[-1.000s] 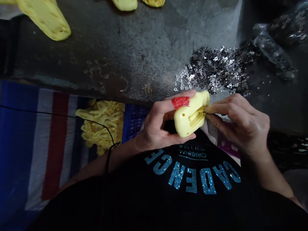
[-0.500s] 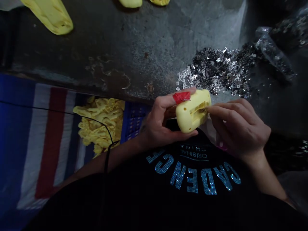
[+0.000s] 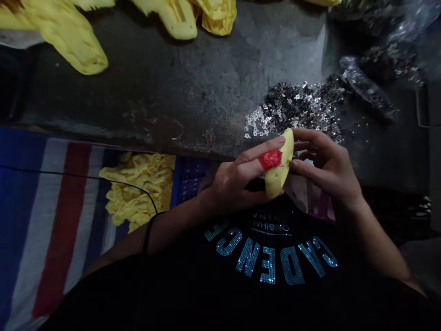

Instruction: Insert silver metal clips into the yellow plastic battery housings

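Observation:
A yellow plastic shell (image 3: 275,180) with rounded ends is held above my lap, close to the table edge. My left hand (image 3: 234,179) is closed around its left side, and red tape (image 3: 270,160) wraps one finger. My right hand (image 3: 329,163) grips the shell's right side, forefinger at the top end and thumb against the slotted face. That face is now seen almost edge-on, so the inside of its slot is hidden. Just beyond the hands, a heap of small shiny metal tabs (image 3: 296,105) lies on the table.
The dark metal table (image 3: 144,92) has more yellow shells (image 3: 77,41) along its far side. A clear plastic bag (image 3: 368,87) lies right of the tabs. Below left, yellow parts (image 3: 141,184) are piled beside a blue crate (image 3: 188,179) and striped cloth (image 3: 62,207). A black cord crosses there.
The shell has turned from showing its slotted face to nearly edge-on. My right fingers have gone from a pinch at the slot to a wider grip on the shell's side.

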Demonstrator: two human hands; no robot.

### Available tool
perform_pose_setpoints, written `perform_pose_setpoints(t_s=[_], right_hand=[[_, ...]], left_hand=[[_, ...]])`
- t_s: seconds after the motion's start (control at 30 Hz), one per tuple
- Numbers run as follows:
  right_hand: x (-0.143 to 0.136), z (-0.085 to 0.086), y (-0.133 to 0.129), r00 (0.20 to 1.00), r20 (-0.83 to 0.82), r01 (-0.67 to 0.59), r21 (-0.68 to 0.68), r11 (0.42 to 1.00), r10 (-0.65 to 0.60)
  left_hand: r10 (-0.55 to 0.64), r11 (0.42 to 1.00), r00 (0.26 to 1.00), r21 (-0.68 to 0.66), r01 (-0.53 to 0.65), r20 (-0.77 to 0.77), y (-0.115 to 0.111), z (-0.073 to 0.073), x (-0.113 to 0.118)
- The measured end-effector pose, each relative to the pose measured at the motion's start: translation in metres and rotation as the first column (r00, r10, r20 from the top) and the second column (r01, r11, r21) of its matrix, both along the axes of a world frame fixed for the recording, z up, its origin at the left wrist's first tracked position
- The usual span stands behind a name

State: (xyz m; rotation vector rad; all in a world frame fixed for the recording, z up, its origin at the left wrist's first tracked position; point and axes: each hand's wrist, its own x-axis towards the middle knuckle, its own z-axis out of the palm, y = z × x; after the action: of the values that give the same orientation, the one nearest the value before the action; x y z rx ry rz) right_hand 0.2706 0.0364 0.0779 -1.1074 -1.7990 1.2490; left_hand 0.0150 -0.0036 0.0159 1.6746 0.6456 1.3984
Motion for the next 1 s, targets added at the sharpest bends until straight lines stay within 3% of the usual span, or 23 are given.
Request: perform_pose_setpoints(t_s=[0.17, 0.3, 0.4, 0.5, 0.6, 0.8, 0.93, 1.0], right_hand=[[0.001, -0.004, 0.008, 0.999, -0.036, 0.004, -0.034, 0.999, -0.005], [0.005, -0.026, 0.005, 0.987, -0.136, 0.085, 0.021, 0.996, -0.081], [0.006, -0.046, -0.002, 0.954, -0.218, 0.232, 0.111, 0.966, -0.204], [0.005, -0.061, -0.009, 0.919, -0.304, 0.323, 0.215, 0.922, -0.251], [0.004, -0.067, -0.015, 0.908, -0.313, 0.378, 0.331, 0.865, -0.277], [0.007, -0.064, -0.018, 0.894, -0.2, 0.446, 0.471, 0.761, -0.401], [0.009, -0.066, -0.014, 0.897, -0.299, 0.44, 0.537, 0.72, -0.325], [0.009, -0.067, -0.014, 0.901, -0.338, 0.423, 0.535, 0.731, -0.273]], left_hand=[[-0.037, 0.98, 0.997, 0.193, 0.05, -0.07, 0.006, 0.015, 0.004], [-0.029, 0.946, 0.992, 0.317, 0.067, -0.121, 0.014, 0.02, 0.013], [-0.08, 0.967, 0.988, 0.232, 0.109, -0.131, 0.015, 0.024, 0.016], [-0.163, 0.986, 0.977, -0.042, 0.159, -0.137, 0.011, 0.028, 0.014], [-0.212, 0.966, 0.957, -0.193, 0.174, -0.196, 0.008, 0.03, 0.014], [-0.225, 0.972, 0.97, -0.098, 0.216, -0.096, 0.011, 0.024, 0.026], [-0.187, 0.981, 0.972, 0.024, 0.192, -0.141, 0.012, 0.029, 0.026], [-0.158, 0.982, 0.968, 0.07, 0.174, -0.197, 0.01, 0.035, 0.022]])
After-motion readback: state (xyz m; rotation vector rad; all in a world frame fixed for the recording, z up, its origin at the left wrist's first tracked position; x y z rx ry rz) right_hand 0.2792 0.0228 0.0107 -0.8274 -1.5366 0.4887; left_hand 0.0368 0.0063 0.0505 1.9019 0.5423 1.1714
